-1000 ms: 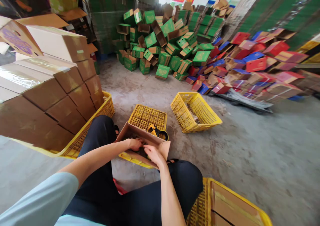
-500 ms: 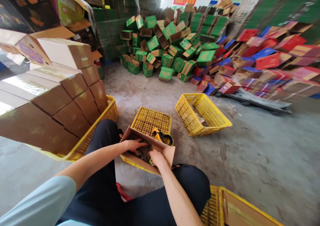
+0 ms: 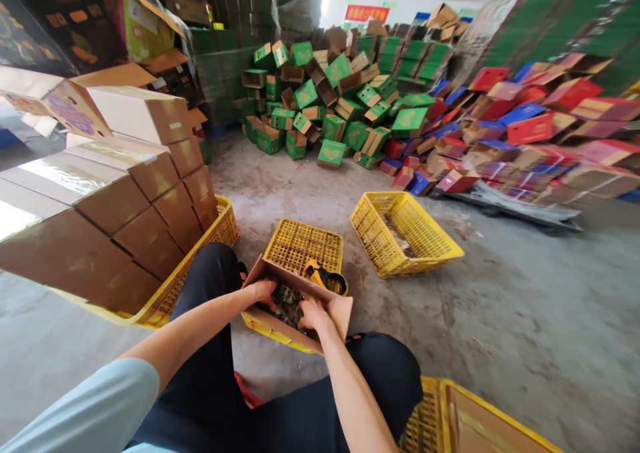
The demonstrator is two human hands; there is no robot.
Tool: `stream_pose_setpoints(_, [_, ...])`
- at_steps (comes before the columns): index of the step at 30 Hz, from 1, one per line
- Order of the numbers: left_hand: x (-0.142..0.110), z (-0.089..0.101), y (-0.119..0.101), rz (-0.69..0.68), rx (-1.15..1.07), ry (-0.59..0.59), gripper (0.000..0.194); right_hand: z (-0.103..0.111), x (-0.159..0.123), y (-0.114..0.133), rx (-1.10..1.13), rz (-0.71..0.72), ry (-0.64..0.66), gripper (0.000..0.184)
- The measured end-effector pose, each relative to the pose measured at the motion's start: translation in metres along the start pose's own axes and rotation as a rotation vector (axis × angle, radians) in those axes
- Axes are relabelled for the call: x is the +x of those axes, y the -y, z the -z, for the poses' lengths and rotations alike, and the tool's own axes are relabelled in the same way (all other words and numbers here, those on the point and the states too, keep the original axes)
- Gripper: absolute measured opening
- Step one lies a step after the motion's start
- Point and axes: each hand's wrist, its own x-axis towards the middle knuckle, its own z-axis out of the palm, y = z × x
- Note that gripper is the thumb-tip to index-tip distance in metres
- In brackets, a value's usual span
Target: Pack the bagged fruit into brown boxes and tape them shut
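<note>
Brown carton (image 3: 341,314) surrounds my left hand (image 3: 265,292) at ten o'clock, right hand (image 3: 312,313) at four; I can't tell either grip's state.

This looks like a packing warehouse: bare concrete floor (image 3: 500,306), heaped green boxes (image 3: 331,151), tumbled red and blue boxes (image 3: 530,128), taped brown cartons (image 3: 113,203), yellow plastic crates (image 3: 370,236) and tall film-wrapped stacks (image 3: 540,26).

Between the person's knees (image 3: 215,269), a box (image 3: 343,314) rests on the middle crate (image 3: 287,239), with a tape dispenser (image 3: 316,271) just behind it on that crate. Stacked cartons (image 3: 113,206) stand in the left crate (image 3: 226,226); the right crate (image 3: 383,243) sits apart; heaped boxes (image 3: 356,135) lie behind.
</note>
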Motion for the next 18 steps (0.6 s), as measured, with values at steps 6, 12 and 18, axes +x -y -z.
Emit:
stream_pose_setpoints(6, [-0.01,0.004,-0.013,0.047,0.318,-0.077,0.031,0.024,-0.021,0.001,-0.086,-0.045,-0.128,0.034])
stream_pose_setpoints(12, [-0.025,0.008,-0.031,-0.08,0.529,-0.097,0.03,0.04,-0.026,0.003,-0.076,0.037,-0.027,0.033])
stream_pose_setpoints(18, [-0.021,-0.004,-0.041,-0.094,0.616,0.166,0.037,0.023,-0.007,0.011,-0.07,0.203,0.182,0.058])
